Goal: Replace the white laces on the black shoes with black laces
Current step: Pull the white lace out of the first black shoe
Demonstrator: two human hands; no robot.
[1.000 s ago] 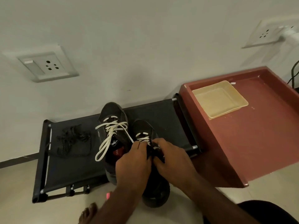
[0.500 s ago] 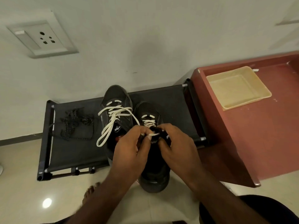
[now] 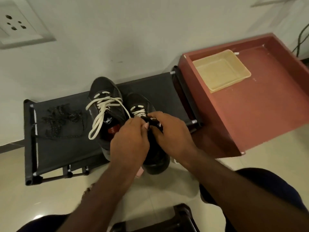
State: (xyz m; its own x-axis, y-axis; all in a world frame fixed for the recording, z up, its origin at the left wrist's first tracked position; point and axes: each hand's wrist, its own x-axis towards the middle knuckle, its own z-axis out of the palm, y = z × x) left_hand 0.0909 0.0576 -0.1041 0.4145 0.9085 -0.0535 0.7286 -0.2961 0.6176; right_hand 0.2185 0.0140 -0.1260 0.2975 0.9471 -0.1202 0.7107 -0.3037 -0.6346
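Two black shoes stand side by side on a low black fabric rack (image 3: 163,91). The left shoe (image 3: 104,91) has loosened white laces (image 3: 102,113) hanging over its side. The right shoe (image 3: 140,102) shows white lacing (image 3: 138,110) only near its toe. Both hands work over the right shoe's tongue. My left hand (image 3: 130,141) pinches a white lace that runs up from the left. My right hand (image 3: 170,133) curls round the shoe's upper edge next to it. A tangle of black laces (image 3: 61,121) lies on the rack's left part.
A reddish table (image 3: 260,114) stands right of the rack, with a shallow cream tray (image 3: 220,71) on its far corner. A white wall with a socket plate (image 3: 18,25) is behind. My bare foot (image 3: 88,190) is on the tiled floor, and a dark stool edge (image 3: 175,216) shows at the bottom.
My hands have stayed on the right shoe's lacing, fingers shifting slightly. The view moved, so the scene sits lower and more to the right in frame.
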